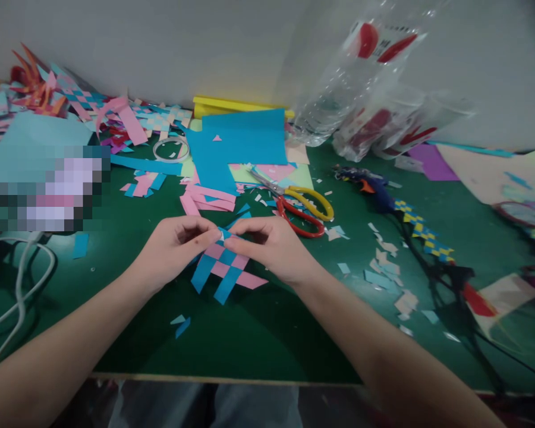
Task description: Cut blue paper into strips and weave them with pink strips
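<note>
A small weave of blue and pink paper strips point(227, 257) is held over the green table, its loose strip ends pointing toward me and to the right. My left hand point(181, 246) pinches its top edge between thumb and fingers. Close beside it, my right hand point(271, 246) pinches the same edge from the other side. A small white spot shows between the two thumb tips. Scissors point(305, 205) with one yellow and one red handle lie beyond my right hand. Cut pink strips point(209, 199) lie just behind my left hand.
Blue sheets point(245, 137) and a tape roll point(172, 149) lie at the back. Paper scraps point(386, 264) and a dark glue gun point(374, 187) with its cord are on the right. Plastic-wrapped cups point(374, 119) lean on the wall. A white cable point(22, 285) runs at left.
</note>
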`<state>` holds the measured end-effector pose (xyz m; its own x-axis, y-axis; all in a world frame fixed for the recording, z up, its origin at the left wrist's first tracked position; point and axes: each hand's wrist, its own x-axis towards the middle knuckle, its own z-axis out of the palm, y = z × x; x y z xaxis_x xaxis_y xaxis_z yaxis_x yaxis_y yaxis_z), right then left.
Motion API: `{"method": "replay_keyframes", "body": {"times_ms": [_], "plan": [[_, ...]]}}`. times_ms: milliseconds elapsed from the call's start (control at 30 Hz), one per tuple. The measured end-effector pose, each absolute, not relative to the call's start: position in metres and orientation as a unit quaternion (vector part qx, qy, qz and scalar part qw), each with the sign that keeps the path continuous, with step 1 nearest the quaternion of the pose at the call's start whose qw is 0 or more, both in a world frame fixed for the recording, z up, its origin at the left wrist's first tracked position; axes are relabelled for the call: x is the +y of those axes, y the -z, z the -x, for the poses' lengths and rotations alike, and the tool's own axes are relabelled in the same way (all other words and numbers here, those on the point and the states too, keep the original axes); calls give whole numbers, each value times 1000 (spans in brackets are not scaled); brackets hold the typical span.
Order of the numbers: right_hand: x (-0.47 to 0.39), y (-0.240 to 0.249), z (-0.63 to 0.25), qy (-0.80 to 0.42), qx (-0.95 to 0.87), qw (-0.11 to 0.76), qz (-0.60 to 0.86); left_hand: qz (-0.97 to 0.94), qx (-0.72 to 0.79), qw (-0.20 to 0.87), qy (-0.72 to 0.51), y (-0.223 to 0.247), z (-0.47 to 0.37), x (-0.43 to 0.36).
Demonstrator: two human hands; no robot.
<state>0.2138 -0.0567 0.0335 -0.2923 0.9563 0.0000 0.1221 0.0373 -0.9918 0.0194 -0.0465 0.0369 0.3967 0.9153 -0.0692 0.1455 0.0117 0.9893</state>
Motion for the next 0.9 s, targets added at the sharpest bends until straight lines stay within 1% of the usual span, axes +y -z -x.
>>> {"method": "replay_keyframes", "body": {"times_ms": [133,200,267,367,400,467,600,900], "plan": [[-58,-28,-209,-550,-592,413,419,-614,428,572,-335,-38,-19,-47],[-58,-25,-207,-550,-576,432,424,-633,436,536,-349,-39,-20,-49],[-58,-21,-204,-551,-559,448,427,-681,447,439,-379,-40,-21,-51],[-58,-16,-201,-555,-542,461,431,-762,435,249,-410,-40,-22,-53],[-58,-15,-200,-553,-538,464,435,-782,426,204,-408,-40,-22,-54],[-59,-14,-198,-546,-533,469,445,-805,415,152,-396,-38,-21,-54],[-59,-14,-197,-535,-539,478,442,-815,416,120,-384,-34,-20,-53],[-59,-9,-198,-520,-555,499,416,-814,418,146,-377,-33,-19,-52]]}}
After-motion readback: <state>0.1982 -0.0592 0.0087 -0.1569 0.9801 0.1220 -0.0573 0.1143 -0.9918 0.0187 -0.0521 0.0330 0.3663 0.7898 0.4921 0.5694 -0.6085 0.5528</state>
